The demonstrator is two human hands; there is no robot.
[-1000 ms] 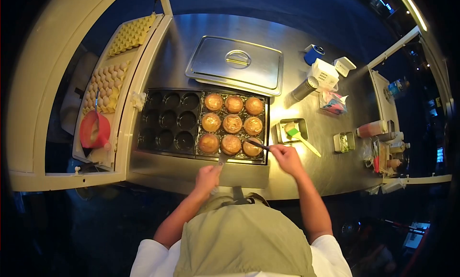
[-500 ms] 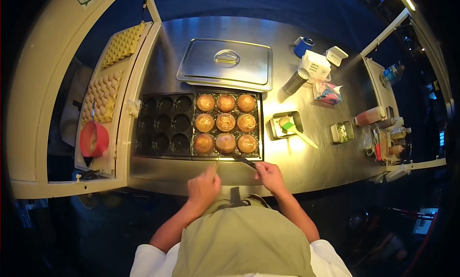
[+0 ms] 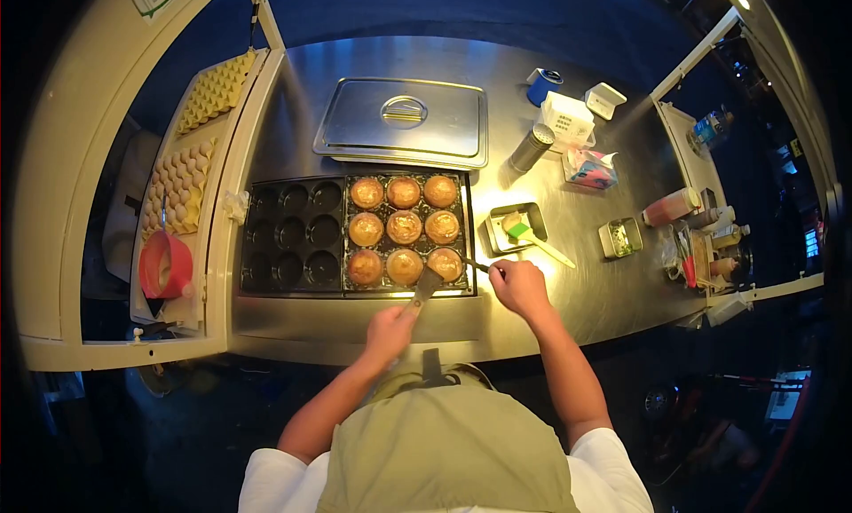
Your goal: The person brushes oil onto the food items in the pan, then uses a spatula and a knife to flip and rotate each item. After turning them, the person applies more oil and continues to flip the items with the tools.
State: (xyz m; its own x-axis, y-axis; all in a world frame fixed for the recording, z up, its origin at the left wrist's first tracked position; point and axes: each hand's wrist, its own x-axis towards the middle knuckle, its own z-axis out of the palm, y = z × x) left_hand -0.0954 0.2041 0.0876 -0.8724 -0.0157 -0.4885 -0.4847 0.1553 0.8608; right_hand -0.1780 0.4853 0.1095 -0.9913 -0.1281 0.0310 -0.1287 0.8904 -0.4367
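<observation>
A black moulded pan has cakes in its right half, in three rows of three. My left hand is closed on the handle of a flat metal scraper, whose blade reaches the lower left side of the bottom right cake. On that cake's other side, my right hand grips a dark thin tool, its tip near the cake's right edge. The pan's left half holds bare round moulds.
Behind the pan lies a lidded steel tray. To the right are a steel dish with a green brush, a shaker, a small dish and bottles. Egg trays and a red bowl stand left.
Both hands have moved with their tools from the pan's front edge to the bottom right cake, my right hand going up and right. The whole view has shifted slightly.
</observation>
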